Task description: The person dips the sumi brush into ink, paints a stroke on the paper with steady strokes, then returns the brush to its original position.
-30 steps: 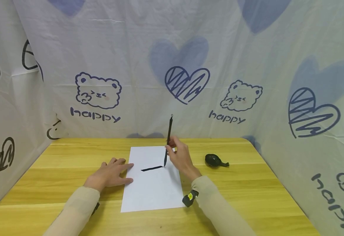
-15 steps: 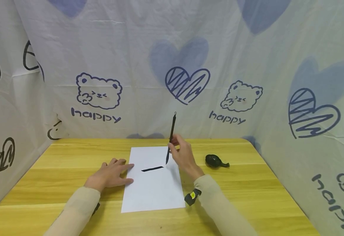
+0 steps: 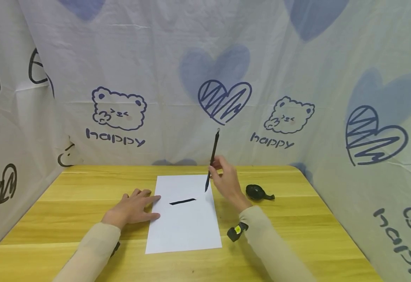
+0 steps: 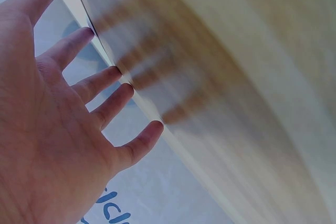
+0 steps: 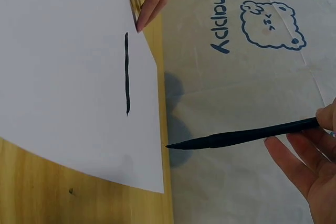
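A white sheet of paper [image 3: 182,231] lies on the table, bearing one black, slightly slanted brush stroke [image 3: 182,201]. My right hand [image 3: 228,182] pinches a black writing brush [image 3: 214,150] by its handle between thumb and fingers; the brush leans with its top to the right. In the right wrist view, the pointed tip of the brush [image 5: 236,137] is apart from the paper. My left hand [image 3: 131,209] rests with spread fingers at the paper's left edge, thumb and forefinger on the sheet. The left wrist view shows the palm [image 4: 52,135] and straight fingers touching the tabletop.
A small black dish with a short handle [image 3: 256,192] stands on the wooden table [image 3: 283,243], right of my right hand. White cloth [image 3: 170,129] printed with hearts and bears hangs behind the table and along both sides.
My right hand has lifted the brush off the right end of the stroke and moved it up and to the right. My left hand and the paper stay in place.
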### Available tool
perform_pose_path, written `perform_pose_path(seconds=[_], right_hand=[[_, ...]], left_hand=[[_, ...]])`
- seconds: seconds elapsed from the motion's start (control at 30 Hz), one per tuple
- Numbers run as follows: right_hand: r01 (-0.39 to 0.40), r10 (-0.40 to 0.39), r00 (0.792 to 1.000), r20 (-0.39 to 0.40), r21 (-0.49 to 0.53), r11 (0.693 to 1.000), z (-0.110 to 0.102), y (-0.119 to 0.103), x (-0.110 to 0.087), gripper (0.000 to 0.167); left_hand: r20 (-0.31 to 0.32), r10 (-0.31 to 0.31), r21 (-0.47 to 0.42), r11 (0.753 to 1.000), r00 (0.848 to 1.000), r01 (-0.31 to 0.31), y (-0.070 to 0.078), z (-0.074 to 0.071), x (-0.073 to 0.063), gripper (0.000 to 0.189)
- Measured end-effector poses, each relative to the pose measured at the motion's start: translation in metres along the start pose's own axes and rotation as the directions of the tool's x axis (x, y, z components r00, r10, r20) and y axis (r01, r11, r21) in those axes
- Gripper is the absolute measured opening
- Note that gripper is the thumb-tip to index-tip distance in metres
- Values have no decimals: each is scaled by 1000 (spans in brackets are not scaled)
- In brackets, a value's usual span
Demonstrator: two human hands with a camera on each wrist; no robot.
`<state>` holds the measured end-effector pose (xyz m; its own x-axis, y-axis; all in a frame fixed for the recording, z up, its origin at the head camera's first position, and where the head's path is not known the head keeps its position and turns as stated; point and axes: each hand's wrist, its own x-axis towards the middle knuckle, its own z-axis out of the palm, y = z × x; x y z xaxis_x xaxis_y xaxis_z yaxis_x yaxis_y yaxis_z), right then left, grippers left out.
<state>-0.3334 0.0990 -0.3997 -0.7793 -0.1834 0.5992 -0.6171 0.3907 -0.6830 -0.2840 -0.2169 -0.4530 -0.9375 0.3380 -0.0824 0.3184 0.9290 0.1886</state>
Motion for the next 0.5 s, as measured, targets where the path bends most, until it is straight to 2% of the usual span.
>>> perform_pose_path(seconds=[0.23, 0.5], right_hand=[[-2, 2, 1000, -10, -17, 1000, -9, 3, -1, 17], [-43, 42, 999, 31, 24, 999, -23, 0, 0, 17]], left_hand=[[4, 0, -4, 1000, 1000, 0, 0, 0, 1, 74], [3, 2, -4, 1000, 1000, -2, 0, -1, -1, 73]])
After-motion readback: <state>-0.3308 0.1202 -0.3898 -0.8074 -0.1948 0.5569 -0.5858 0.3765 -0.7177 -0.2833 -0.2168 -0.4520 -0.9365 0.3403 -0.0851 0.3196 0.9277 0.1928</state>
